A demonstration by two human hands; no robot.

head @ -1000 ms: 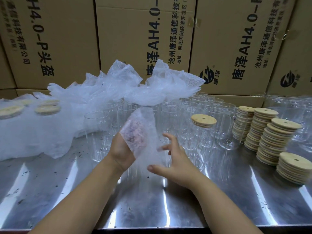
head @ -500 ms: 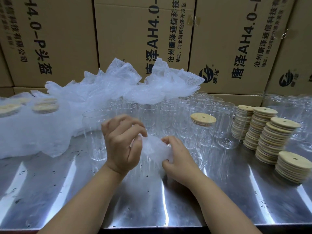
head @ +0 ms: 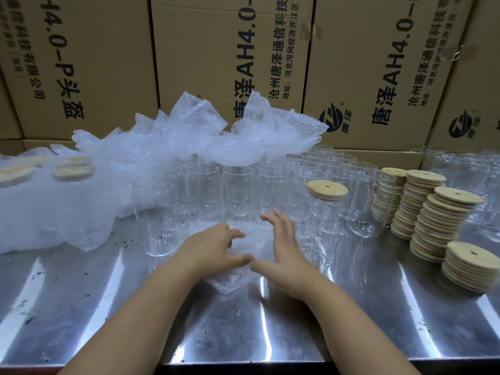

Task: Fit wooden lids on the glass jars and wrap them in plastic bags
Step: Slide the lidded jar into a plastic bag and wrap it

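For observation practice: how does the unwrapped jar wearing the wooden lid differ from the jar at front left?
The lidded jar carries a wooden lid; the front-left jar is open-topped. The lidded jar stands nearer the lid stacks; the front-left jar nearer the plastic bags. Both are clear, upright glass.

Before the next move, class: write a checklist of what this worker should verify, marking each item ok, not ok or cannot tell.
1. Right hand free: ok, fingers straight.
2. Left hand gripping the clear bubble-plastic bag: cannot tell, blurred.
3. Bag within reach: ok, it lies on the shiny steel table under the hands.
4. Bag mouth open: cannot tell.
5. Lidded jar ready: ok, one clear glass jar beyond the right hand wears a round wooden lid.
6. Spare lids: ok, stacks of round wooden lids stand at the right.
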